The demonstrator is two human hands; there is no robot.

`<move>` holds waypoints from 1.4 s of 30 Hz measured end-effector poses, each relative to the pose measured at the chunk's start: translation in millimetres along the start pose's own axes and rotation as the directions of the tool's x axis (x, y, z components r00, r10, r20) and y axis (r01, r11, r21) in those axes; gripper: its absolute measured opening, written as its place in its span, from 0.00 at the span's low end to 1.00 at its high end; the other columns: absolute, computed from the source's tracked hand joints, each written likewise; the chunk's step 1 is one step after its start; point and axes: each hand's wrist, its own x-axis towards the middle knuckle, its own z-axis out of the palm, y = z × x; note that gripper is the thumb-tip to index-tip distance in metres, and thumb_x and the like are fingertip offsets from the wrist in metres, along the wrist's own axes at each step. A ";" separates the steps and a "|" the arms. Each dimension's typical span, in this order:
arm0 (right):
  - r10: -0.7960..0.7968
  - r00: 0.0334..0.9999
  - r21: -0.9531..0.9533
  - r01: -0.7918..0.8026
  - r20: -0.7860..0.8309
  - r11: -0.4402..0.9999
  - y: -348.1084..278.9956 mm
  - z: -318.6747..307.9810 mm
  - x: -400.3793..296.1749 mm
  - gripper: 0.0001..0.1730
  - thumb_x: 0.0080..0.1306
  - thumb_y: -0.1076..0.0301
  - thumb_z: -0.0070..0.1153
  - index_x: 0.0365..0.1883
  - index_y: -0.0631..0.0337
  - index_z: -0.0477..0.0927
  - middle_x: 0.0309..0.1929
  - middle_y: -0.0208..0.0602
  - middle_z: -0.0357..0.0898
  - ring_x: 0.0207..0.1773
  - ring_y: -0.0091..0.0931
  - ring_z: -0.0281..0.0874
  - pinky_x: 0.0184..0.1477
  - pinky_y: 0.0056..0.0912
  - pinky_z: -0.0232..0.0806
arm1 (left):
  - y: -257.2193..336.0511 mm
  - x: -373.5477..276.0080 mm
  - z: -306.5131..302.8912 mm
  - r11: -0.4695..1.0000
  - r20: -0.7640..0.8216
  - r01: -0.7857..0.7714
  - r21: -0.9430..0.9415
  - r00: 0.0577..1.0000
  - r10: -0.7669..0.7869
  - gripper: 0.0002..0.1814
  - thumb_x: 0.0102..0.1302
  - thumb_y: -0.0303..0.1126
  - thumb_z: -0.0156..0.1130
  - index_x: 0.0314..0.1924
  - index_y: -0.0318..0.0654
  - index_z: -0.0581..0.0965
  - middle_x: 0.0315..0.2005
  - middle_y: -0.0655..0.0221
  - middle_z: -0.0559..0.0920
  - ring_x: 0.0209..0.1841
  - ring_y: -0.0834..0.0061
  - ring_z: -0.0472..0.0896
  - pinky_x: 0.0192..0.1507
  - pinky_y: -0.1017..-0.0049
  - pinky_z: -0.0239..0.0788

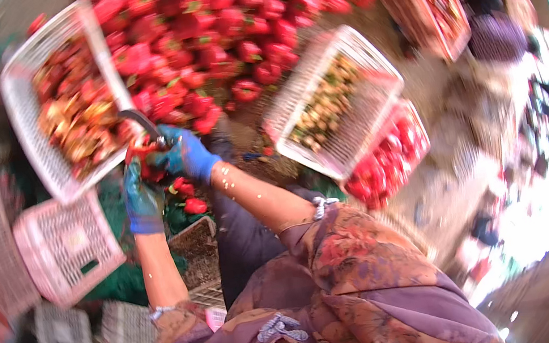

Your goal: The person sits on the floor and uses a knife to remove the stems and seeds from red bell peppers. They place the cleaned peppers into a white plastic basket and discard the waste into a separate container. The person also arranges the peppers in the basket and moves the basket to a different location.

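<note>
My left hand [142,195], in a blue glove, holds a red bell pepper [150,159] over the near corner of a white plastic crate [35,142]. Around a knife's dark handle closes my right hand [186,151], also gloved in blue, right beside the pepper. The knife's curved blade [137,119] points up and left over the crate's rim. Cut red and orange pepper pieces [80,115] fill much of that crate. Seeds stick to both forearms. Small red pepper pieces [183,187] lie below the hands. My fingers partly hide the pepper, and the picture is blurred.
A large heap of red bell peppers [226,20] lies ahead. To the right, a white crate of pepper cores [337,105] overlaps a crate of red peppers [387,157]. Pink crates [70,246] stand at the left, and another pink crate [422,7] is farther right.
</note>
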 end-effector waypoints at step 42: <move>-0.540 0.044 -0.494 -0.471 -0.841 0.731 140.3 -456.6 -362.8 0.31 0.64 0.58 0.57 0.65 0.57 0.72 0.61 0.53 0.74 0.63 0.45 0.72 0.65 0.48 0.61 | -496.0 1.1 180.6 0.251 0.594 -0.582 0.773 0.804 0.036 0.22 0.70 0.31 0.58 0.62 0.31 0.72 0.55 0.61 0.78 0.56 0.68 0.76 0.59 0.70 0.67</move>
